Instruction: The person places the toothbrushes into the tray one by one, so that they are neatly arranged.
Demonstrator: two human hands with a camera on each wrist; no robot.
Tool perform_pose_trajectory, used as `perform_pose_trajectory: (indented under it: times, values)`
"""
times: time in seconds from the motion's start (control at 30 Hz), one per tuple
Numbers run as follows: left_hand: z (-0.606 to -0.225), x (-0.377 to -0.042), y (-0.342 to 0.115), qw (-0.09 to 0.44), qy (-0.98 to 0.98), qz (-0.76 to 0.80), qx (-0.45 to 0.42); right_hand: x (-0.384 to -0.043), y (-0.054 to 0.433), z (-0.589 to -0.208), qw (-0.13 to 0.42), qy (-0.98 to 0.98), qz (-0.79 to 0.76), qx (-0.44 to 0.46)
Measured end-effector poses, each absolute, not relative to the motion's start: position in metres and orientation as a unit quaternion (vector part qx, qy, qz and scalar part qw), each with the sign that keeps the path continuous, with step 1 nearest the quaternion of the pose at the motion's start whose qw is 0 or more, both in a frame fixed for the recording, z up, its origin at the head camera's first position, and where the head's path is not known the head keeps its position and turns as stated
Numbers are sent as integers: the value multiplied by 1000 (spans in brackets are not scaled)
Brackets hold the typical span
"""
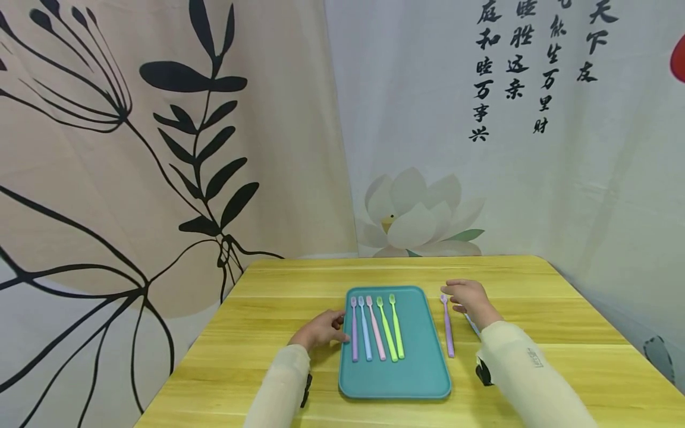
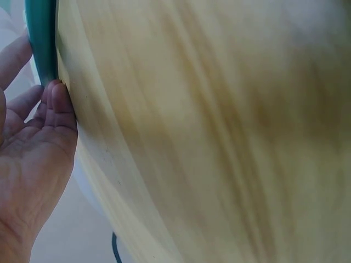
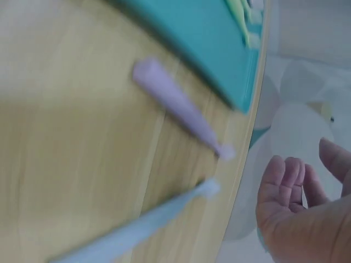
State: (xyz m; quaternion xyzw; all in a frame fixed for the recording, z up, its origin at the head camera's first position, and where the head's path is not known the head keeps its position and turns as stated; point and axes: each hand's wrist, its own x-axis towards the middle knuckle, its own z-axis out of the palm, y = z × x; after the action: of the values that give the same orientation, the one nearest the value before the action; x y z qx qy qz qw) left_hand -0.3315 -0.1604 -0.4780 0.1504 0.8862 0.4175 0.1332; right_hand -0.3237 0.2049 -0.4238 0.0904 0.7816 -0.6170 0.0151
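Note:
A teal tray [image 1: 396, 380] lies on the table with several toothbrushes side by side in it: a purple one [image 1: 354, 333], a blue one [image 1: 365, 333], a pink one [image 1: 376, 330] and green ones [image 1: 397, 330]. My left hand [image 1: 323, 329] touches the tray's left rim with its fingertips and thumb. To the right of the tray lie a loose purple toothbrush [image 3: 173, 101] and a light blue toothbrush [image 3: 137, 230], partly hidden by the right arm in the head view. Above their heads hovers my right hand [image 1: 471, 300], fingers loosely bent and holding nothing.
The wooden table [image 1: 257, 368] has its far edge close to a printed cloth backdrop [image 1: 294, 148] with leaves, a lotus and writing. Table surface stretches out on both sides of the tray.

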Motion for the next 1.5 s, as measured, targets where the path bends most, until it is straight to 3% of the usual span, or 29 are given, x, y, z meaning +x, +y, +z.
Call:
perform_pose_trajectory:
  times: [0.77,1.5]
  values:
    - [-479,-333,-160,131,889,413,146,-307,272,-444,61,798,-591,102]
    - [-480,-334,-160,129,892,408,146,-301,299,-478,127,822,-554,20]
